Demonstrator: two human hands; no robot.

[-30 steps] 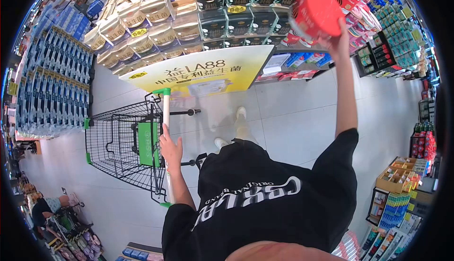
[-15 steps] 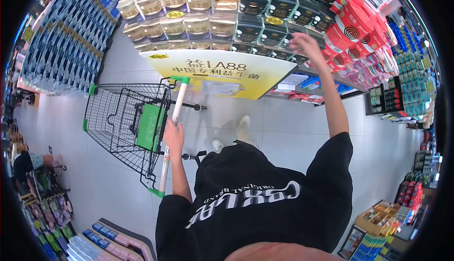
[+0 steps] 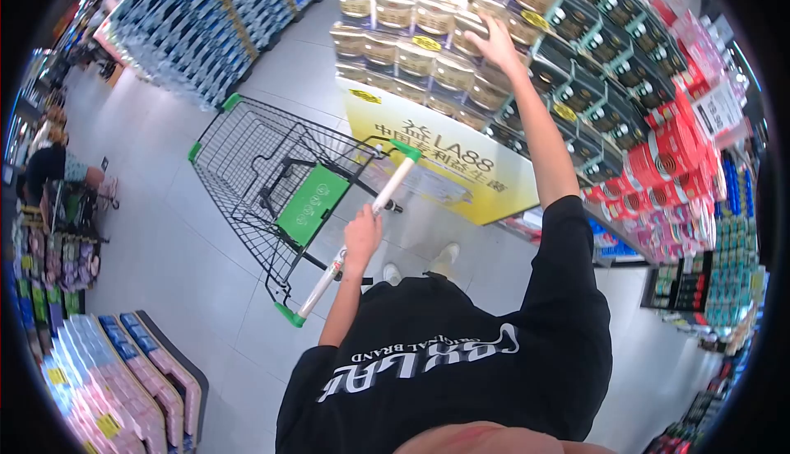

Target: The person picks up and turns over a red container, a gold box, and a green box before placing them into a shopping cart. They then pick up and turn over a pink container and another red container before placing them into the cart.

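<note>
My left hand (image 3: 362,238) is wrapped round the white handle (image 3: 393,184) of a black wire shopping cart (image 3: 247,145) with green corners and a green panel (image 3: 313,204). The cart's basket shows only bare wire and the floor through it. Out ahead to the right, my right hand (image 3: 496,44) reaches over a display of packaged goods, fingers spread, holding nothing. Its fingertips overlap the beige-and-white boxes (image 3: 440,16) stacked in rows. Dark green boxes (image 3: 605,42) in similar rows lie just right of that hand.
A yellow and white sign board (image 3: 436,158) fronts the display. Red packs (image 3: 662,162) are piled at its right end. Blue stacked goods (image 3: 177,30) stand beyond the cart, and pink and blue packs (image 3: 107,380) at the lower left. A person (image 3: 49,170) is at the far left.
My right hand has moved left from the dark green boxes to the beige ones, its fingers spreading. The view has turned, with the cart shifting right in it; my left hand stays on the handle.
</note>
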